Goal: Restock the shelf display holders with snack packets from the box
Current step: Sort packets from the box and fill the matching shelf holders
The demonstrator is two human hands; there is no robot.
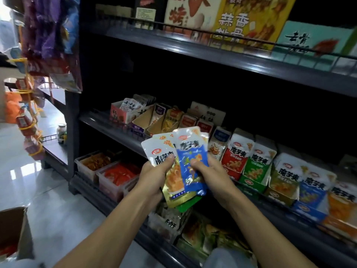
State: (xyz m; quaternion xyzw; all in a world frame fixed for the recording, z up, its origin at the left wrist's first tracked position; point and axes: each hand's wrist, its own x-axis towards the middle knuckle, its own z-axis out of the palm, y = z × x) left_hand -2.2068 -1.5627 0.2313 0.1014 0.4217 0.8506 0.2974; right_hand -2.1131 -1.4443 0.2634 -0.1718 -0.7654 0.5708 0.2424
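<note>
Packets (170,163) fan out just before the shelf (116,130), gripped in the closed left hand (154,176); the right hand (209,174) pinches the blue packet (193,161). Lower packets are hidden; the box (13,232) is cut off, left of the shelf.

I see my left hand (154,176) and right hand (210,174) gripping a fanned stack of snack packets (181,163) in front of the middle shelf (116,130). Display holders (257,161) stand along the shelf to the right. A cardboard box (13,229) sits near left on the floor.
</note>
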